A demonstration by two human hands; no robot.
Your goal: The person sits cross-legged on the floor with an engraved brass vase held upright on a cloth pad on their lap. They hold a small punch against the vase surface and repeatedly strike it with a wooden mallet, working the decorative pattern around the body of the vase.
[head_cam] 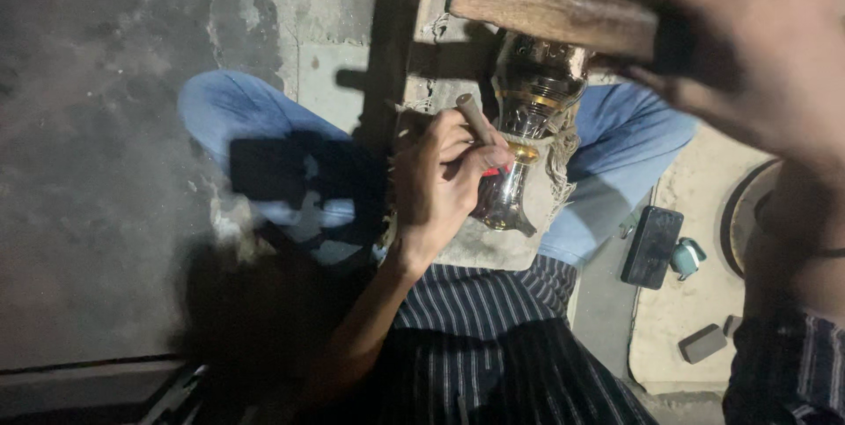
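- My left hand (444, 180) gripped a short rod-like punch (473, 115) against the shiny metal vase (528, 117).
- My right hand (748, 47) closed around a raised wooden mallet (554, 10).

1. A rough grey concrete floor (106, 126) fills the left side, stained and cracked, with paler patches near the top.
2. Hard light from above casts sharp dark shadows across it.
3. At the right lies a pale, worn stone slab (695, 302).
4. On the slab rest a flat black rectangular phone (652, 247), a small teal container (687, 257) and a grey rectangular block (702, 343).
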